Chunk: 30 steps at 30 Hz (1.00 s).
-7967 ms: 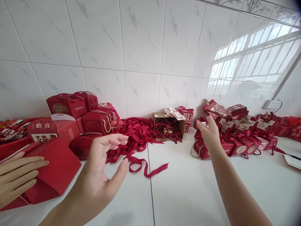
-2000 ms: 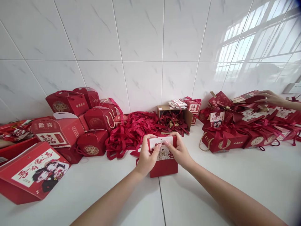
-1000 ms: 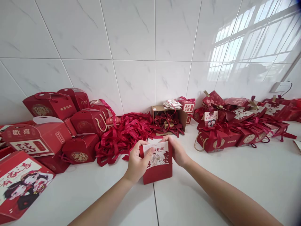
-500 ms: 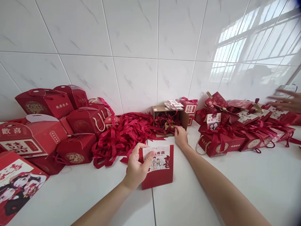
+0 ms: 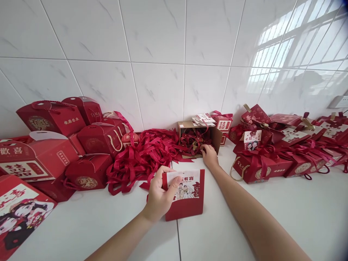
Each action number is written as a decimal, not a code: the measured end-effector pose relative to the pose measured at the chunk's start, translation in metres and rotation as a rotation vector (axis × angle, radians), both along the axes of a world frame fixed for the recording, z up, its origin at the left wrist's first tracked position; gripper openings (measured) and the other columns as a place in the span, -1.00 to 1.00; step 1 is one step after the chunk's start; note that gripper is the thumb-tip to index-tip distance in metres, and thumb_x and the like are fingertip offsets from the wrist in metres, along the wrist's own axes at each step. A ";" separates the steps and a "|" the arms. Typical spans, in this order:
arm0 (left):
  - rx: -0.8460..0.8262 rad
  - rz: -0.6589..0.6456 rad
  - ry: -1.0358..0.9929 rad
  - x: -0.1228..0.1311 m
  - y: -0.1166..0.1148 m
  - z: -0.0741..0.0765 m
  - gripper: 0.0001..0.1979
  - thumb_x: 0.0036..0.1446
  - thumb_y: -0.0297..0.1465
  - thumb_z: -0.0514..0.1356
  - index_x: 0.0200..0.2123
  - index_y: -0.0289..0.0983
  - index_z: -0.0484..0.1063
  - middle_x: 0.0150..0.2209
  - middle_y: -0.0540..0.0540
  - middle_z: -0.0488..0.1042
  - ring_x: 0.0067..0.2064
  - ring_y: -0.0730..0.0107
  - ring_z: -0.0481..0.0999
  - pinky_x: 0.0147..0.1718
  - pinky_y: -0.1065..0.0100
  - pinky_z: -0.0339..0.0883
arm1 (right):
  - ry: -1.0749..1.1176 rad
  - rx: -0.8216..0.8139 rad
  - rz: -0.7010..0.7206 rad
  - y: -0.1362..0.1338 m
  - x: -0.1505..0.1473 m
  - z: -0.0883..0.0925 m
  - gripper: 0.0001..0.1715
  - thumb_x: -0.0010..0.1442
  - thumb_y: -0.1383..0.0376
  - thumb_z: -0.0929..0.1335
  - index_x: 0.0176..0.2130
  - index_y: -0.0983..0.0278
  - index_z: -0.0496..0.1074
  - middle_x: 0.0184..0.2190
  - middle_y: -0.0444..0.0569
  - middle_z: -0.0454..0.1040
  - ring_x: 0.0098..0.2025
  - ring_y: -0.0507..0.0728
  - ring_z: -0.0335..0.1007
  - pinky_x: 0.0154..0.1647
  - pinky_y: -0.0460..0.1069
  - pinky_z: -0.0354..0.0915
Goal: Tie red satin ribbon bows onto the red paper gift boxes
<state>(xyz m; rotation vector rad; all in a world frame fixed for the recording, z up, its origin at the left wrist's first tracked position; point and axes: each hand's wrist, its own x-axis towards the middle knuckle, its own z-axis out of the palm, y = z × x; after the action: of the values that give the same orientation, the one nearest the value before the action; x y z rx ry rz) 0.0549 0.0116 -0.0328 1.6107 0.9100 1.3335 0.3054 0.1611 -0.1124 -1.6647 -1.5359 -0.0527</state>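
Note:
My left hand is closed round the upper left of a red gift box, thumb in front. Beneath that thumb, a white printed card with a couple drawn on it lies against the box front. The gift box stands close above the white surface. My right hand reaches to the mouth of a small cardboard box lying on its side. Its curled fingertips are among dark red ribbon ornaments with gold bits; what they pinch is hidden.
A heap of loose red ribbons lies left of the cardboard box. Red gift boxes are stacked at the left. Ribbon-tied boxes line the right. Printed cards rest on the cardboard box. A tiled wall stands behind.
Another person's hand at the far right has gone out of view. The camera view has shifted slightly. My left hand keeps the gift box; my right hand stays at the cardboard box.

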 end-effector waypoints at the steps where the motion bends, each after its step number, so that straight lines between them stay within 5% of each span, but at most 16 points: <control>1: -0.009 0.002 0.002 0.000 0.000 0.001 -0.76 0.07 -0.22 0.22 -0.35 -0.20 0.23 -0.60 0.11 0.36 -0.58 0.49 0.35 -0.58 0.48 0.27 | 0.013 0.007 0.010 0.001 0.001 -0.001 -0.71 0.26 0.23 0.29 -0.04 0.31 0.36 -0.05 0.03 0.39 -0.06 0.16 0.36 -0.04 0.16 0.31; 8: -0.019 -0.007 0.017 0.000 0.000 0.000 -0.75 0.09 -0.21 0.21 -0.32 -0.20 0.21 -0.57 0.11 0.35 -0.54 0.49 0.34 -0.53 0.48 0.29 | 0.173 0.056 0.047 -0.003 0.005 -0.008 -0.66 0.26 0.21 0.30 0.00 0.31 0.34 -0.04 0.03 0.39 -0.10 0.13 0.39 -0.11 0.12 0.37; 12: -0.012 -0.008 0.040 -0.002 -0.002 0.002 -0.76 0.11 -0.21 0.19 -0.34 -0.21 0.20 -0.56 0.09 0.35 -0.53 0.47 0.37 -0.52 0.46 0.28 | 0.282 0.058 0.021 -0.017 0.002 0.003 -0.66 0.26 0.21 0.30 -0.01 0.32 0.34 -0.08 0.02 0.40 -0.14 0.11 0.41 -0.16 0.09 0.39; 17: 0.068 -0.079 0.118 0.000 -0.018 0.016 -0.79 0.11 -0.25 0.19 -0.38 -0.23 0.24 -0.55 0.07 0.35 -0.52 0.48 0.35 -0.52 0.47 0.25 | 0.268 0.093 0.134 -0.057 0.004 0.067 -0.66 0.21 0.16 0.29 -0.26 0.38 0.49 -0.40 0.03 0.50 -0.39 0.13 0.43 -0.33 0.06 0.39; 20: 0.074 -0.187 0.147 0.000 -0.042 0.035 -0.81 0.13 -0.26 0.18 -0.38 -0.23 0.25 -0.58 0.08 0.33 -0.55 0.50 0.32 -0.55 0.48 0.21 | 0.160 0.076 0.352 -0.103 0.004 0.125 -0.84 0.05 0.23 0.41 -0.36 0.27 0.55 -0.37 -0.04 0.51 -0.37 0.10 0.44 -0.32 -0.01 0.39; 23: 0.064 -0.265 0.118 -0.008 -0.073 0.062 -0.84 0.14 -0.27 0.17 -0.35 -0.23 0.30 -0.40 -0.02 0.48 -0.47 0.48 0.41 -0.48 0.47 0.30 | -0.048 0.119 0.643 -0.159 -0.006 0.173 -0.84 0.16 0.31 0.34 -0.32 0.22 0.56 -0.34 -0.03 0.48 -0.33 0.07 0.45 -0.37 -0.04 0.39; 26: -0.063 -0.295 0.028 -0.021 -0.102 0.091 -0.86 0.13 -0.27 0.19 -0.33 -0.20 0.33 -0.06 -0.11 0.48 -0.21 0.33 0.53 -0.29 0.39 0.42 | -0.161 0.346 0.838 -0.205 -0.024 0.195 -0.77 0.20 0.43 0.31 -0.28 0.20 0.55 -0.33 -0.05 0.44 -0.34 0.02 0.43 -0.40 -0.09 0.39; 30: -0.207 -0.206 -0.057 -0.034 -0.128 0.115 -0.78 0.04 -0.23 0.26 -0.42 -0.22 0.33 0.10 -0.13 0.38 -0.06 0.16 0.51 -0.27 0.34 0.44 | -0.259 0.524 0.971 -0.238 -0.046 0.195 -0.67 0.18 0.53 0.30 -0.20 0.18 0.54 -0.28 -0.03 0.42 -0.22 0.07 0.43 -0.28 -0.04 0.41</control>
<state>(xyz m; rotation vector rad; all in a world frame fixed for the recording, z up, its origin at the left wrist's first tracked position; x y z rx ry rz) 0.0207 -0.1165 0.0822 1.4571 0.7970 1.1000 0.2596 -0.0769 0.0825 -0.4218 -2.1459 -0.1393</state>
